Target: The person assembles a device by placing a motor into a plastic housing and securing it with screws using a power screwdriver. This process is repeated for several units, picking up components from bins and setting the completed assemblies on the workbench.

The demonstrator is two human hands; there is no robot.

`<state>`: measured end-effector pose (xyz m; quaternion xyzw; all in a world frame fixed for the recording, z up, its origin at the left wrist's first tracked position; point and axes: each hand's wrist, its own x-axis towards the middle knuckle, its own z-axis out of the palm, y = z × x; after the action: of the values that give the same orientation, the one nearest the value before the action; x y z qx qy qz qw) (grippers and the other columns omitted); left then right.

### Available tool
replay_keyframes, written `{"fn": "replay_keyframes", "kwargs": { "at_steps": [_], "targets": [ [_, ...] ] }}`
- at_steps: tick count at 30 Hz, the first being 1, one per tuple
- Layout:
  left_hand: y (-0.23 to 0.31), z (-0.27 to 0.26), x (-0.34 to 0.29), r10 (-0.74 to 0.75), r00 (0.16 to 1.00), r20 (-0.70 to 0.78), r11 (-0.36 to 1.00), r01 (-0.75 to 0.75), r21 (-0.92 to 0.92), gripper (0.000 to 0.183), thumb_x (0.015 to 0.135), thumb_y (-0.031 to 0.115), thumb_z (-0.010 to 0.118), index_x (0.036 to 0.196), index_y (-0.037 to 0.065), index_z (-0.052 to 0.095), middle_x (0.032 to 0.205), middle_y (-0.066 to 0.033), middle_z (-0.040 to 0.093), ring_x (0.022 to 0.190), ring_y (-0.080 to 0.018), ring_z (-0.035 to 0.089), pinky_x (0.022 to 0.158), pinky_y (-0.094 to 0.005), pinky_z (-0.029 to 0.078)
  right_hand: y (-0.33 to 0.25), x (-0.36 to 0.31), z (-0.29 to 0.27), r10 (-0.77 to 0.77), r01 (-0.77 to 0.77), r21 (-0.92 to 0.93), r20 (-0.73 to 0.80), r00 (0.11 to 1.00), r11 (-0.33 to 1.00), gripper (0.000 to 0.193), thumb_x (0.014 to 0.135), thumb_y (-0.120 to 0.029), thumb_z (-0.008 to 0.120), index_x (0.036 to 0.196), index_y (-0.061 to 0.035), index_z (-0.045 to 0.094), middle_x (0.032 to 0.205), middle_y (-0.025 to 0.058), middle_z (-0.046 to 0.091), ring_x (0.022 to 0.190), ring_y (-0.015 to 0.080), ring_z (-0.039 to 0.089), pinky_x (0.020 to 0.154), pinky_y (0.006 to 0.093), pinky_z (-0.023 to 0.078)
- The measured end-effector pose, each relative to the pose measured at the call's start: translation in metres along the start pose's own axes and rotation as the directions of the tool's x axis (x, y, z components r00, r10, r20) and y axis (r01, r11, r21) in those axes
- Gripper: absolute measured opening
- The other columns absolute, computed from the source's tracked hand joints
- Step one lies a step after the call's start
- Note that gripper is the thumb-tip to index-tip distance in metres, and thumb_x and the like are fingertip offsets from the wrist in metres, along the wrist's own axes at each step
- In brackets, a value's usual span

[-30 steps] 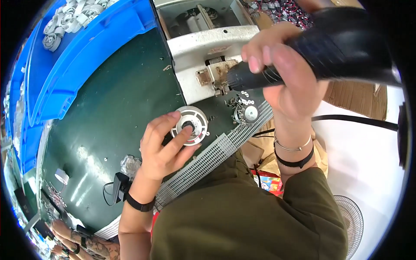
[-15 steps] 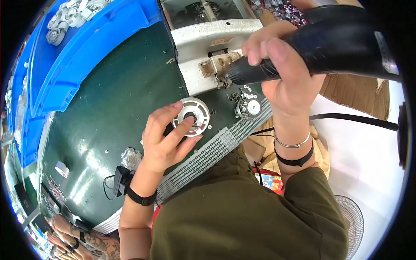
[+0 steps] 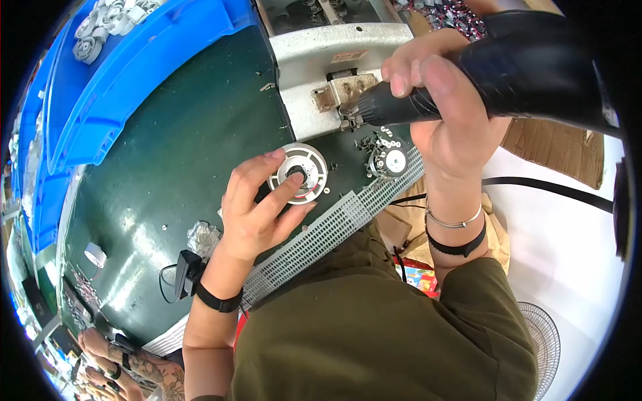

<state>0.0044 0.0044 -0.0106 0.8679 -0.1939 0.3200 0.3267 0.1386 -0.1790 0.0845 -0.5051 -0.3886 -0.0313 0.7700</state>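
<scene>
My left hand (image 3: 257,207) rests on a round white plastic housing (image 3: 318,186) on the green bench mat. Its thumb and fingers close around the rim, and the index fingertip lies at the dark centre of the part. My right hand (image 3: 455,107) grips a thick black power tool, which looks like an electric screwdriver (image 3: 528,70). The tool's narrowing tip points left, up against the metal outlet (image 3: 349,117) at the front of a worn silver screw feeder (image 3: 304,80). The feeder parts hide the exact tip.
Loose screws and a small round metal-and-white part (image 3: 388,162) lie right of the housing. A perforated grey strip (image 3: 314,242) edges the bench. Blue bins (image 3: 167,63) with white parts stand at left. A crumpled clear bag (image 3: 202,235) sits beside my left wrist. Another person's tattooed arm (image 3: 152,367) shows lower left.
The whole view has shifted slightly, with the feeder now a little farther right and up. Both hands keep the same holds, and the tool tip stays at the feeder outlet.
</scene>
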Motion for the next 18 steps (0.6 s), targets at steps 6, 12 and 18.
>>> {"fn": "replay_keyframes", "kwargs": {
  "at_steps": [6, 12, 18],
  "targets": [
    [0.000, 0.001, -0.002, 0.000, 1.000, 0.012, 1.000, 0.001, -0.016, 0.041, 0.059, 0.016, 0.080, 0.095, 0.005, 0.065, 0.111, -0.0169, 0.057, 0.093, -0.0318, 0.058, 0.076, -0.0386, 0.051, 0.007, -0.001, -0.002, -0.047, 0.048, -0.051, 0.030, 0.998, 0.998, 0.055, 0.082, 0.003, 0.048, 0.133, 0.0046, 0.027, 0.073, 0.0132, 0.054, 0.064, 0.0210, 0.053, 0.067, 0.0374, 0.046],
    [-0.001, 0.001, -0.002, -0.002, 1.000, -0.006, 1.000, 0.002, -0.005, 0.042, 0.058, 0.019, 0.081, 0.095, 0.007, 0.066, 0.110, -0.0132, 0.057, 0.092, -0.0303, 0.059, 0.074, -0.0370, 0.052, -0.010, 0.004, 0.037, 0.124, -0.168, -0.098, -0.355, 0.927, 0.981, 0.078, 0.073, -0.005, 0.074, 0.131, 0.0021, 0.023, 0.062, 0.0048, 0.052, 0.054, 0.0161, 0.055, 0.055, 0.0264, 0.048],
    [-0.001, 0.001, -0.002, -0.005, 1.000, 0.003, 1.000, 0.005, -0.009, 0.041, 0.059, 0.019, 0.080, 0.095, 0.007, 0.066, 0.111, -0.0136, 0.057, 0.093, -0.0306, 0.058, 0.075, -0.0372, 0.052, 0.006, -0.002, 0.001, -0.052, 0.052, -0.011, -0.001, 0.999, 0.999, 0.054, 0.082, 0.005, 0.048, 0.132, 0.0046, 0.029, 0.075, 0.0152, 0.056, 0.063, 0.0210, 0.053, 0.065, 0.0364, 0.046]
  ]
}}
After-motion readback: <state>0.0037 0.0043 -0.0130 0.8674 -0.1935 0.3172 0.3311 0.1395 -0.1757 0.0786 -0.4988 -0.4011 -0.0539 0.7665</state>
